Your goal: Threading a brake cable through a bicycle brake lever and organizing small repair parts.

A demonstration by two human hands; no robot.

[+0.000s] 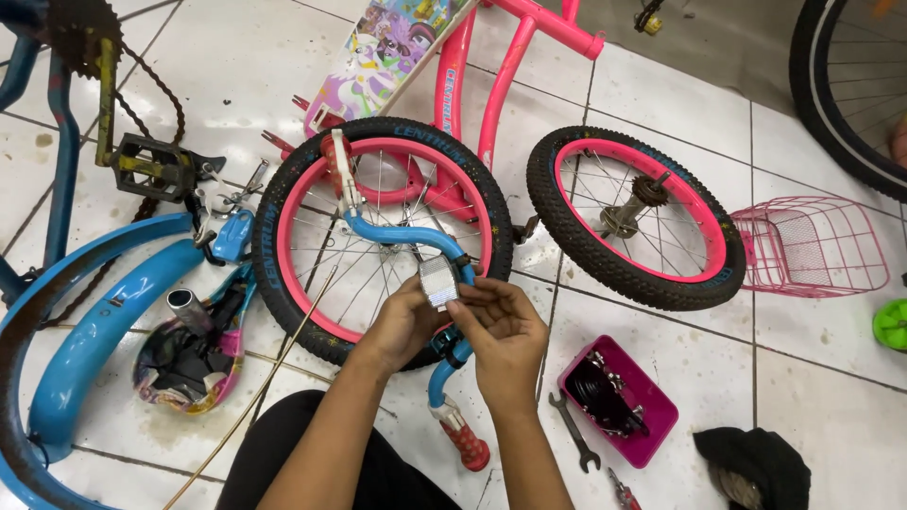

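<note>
A blue child's handlebar [402, 237] with red-and-white grips lies across a pink-rimmed black wheel [283, 241]. At its middle sits a small white reflector [437, 280]. My left hand [402, 324] cups the bar's clamp from the left. My right hand [503, 331] pinches the reflector's right side with thumb and fingers. Both hands stay together at the handlebar's centre, above the wheel.
A second pink-rimmed wheel [635, 219] lies to the right, beside a pink wire basket [811, 247]. A pink tray of parts [618, 399], a wrench [574, 432] and a black cloth [753, 466] lie near my right arm. Blue fenders [90, 326], a pedal crank [151, 166] and a pink frame [505, 66] lie around.
</note>
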